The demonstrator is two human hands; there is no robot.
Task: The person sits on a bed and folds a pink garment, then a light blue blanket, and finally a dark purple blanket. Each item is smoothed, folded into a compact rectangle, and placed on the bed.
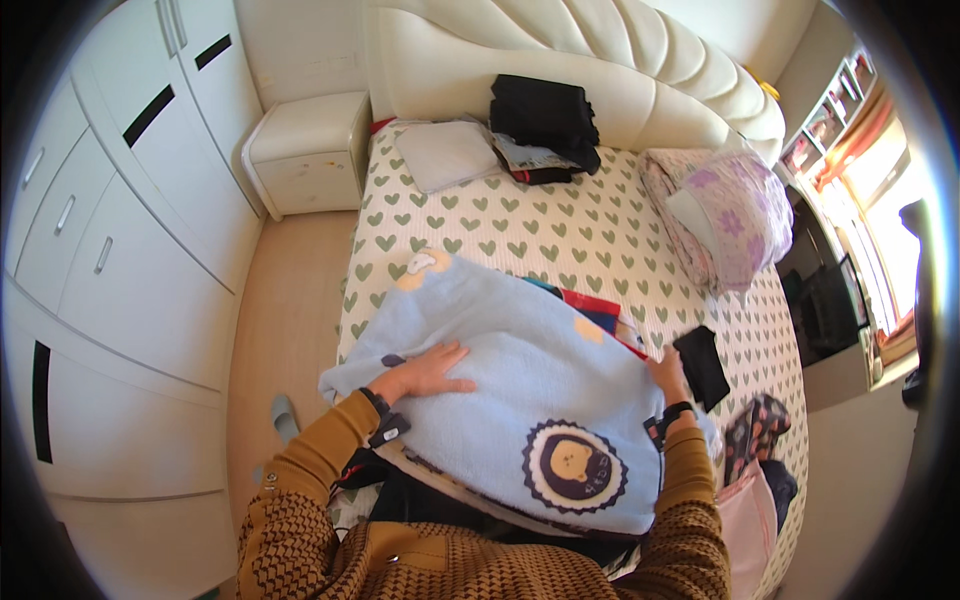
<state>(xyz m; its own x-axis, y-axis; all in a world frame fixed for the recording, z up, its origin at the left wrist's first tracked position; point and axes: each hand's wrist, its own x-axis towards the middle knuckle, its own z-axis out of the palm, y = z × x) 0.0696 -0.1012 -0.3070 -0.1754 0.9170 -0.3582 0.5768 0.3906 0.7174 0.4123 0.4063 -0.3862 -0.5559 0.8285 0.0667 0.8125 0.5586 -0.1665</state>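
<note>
A light blue fleece blanket with a bear-face patch lies spread over the near part of the bed. My left hand rests flat on its left side, fingers apart and holding nothing. At the blanket's right edge, my right hand is closed on the border; its fingertips are partly hidden. From under the far edge shows a red and blue fabric item, mostly covered. A folded black cloth lies just right of my right hand. Dark fabric shows beneath the blanket's near edge, close to my body.
The bed has a heart-print cover. Near the headboard are a pale flat cushion and stacked dark clothes. Floral bedding is bundled at far right, pink cloth at near right. White cabinets and a nightstand stand left.
</note>
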